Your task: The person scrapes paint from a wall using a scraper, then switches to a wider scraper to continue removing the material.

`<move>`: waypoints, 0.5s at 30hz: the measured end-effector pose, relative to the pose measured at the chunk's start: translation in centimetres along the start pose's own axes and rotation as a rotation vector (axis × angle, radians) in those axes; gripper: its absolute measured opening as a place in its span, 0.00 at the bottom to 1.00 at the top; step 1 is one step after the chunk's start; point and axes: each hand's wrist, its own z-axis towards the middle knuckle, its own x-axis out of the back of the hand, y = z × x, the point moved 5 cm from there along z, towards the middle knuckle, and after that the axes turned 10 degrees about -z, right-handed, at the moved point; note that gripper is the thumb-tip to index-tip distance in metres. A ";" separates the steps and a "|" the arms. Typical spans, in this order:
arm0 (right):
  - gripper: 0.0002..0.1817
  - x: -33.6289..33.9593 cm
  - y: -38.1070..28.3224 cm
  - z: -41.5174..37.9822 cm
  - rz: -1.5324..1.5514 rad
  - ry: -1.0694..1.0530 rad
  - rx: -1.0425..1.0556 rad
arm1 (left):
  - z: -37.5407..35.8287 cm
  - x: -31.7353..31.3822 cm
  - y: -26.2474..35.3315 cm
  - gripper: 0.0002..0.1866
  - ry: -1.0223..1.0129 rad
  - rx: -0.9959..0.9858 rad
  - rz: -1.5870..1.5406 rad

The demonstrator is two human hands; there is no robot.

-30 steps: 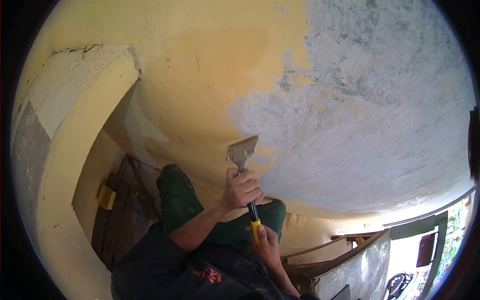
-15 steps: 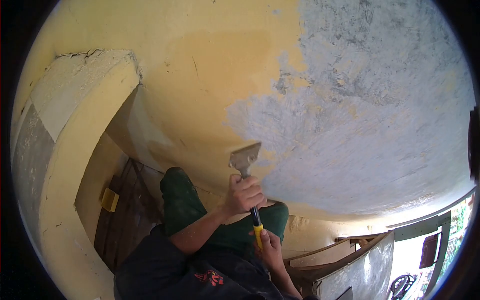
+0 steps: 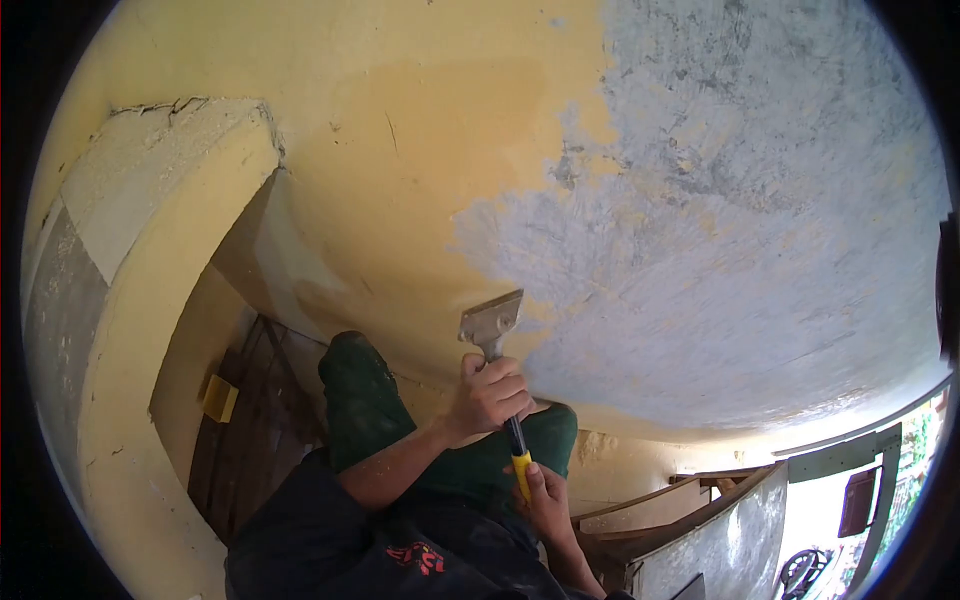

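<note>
A long-handled scraper [image 3: 491, 320] has its wide metal blade up against the wall, where yellow paint meets the bared grey patch; whether the edge touches cannot be made out. My left hand [image 3: 490, 392] is wrapped around the shaft just below the blade. Lower down, my right hand [image 3: 543, 500] grips the yellow end of the handle [image 3: 522, 474]. The yellow wall paint [image 3: 450, 130] spreads to the left, and the scraped grey area [image 3: 700, 270] fills the right side with yellow flecks left in it. My green-clad knees [image 3: 362, 385] are bent below the wall.
At left stands a yellow wall edge [image 3: 130, 330] with cracked plaster on top. Behind it, a small yellow block [image 3: 219, 399] sits by dark wooden boards [image 3: 262, 420]. A grey wooden cabinet-like piece [image 3: 715, 530] stands at lower right, near a bright opening.
The scraper and both hands have shifted very slightly down and to the right. The grip of both hands stays the same.
</note>
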 end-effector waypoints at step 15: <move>0.28 -0.2 -1.1 -0.1 -0.059 0.054 0.014 | 1.1 0.5 -0.4 0.14 0.104 0.015 -0.027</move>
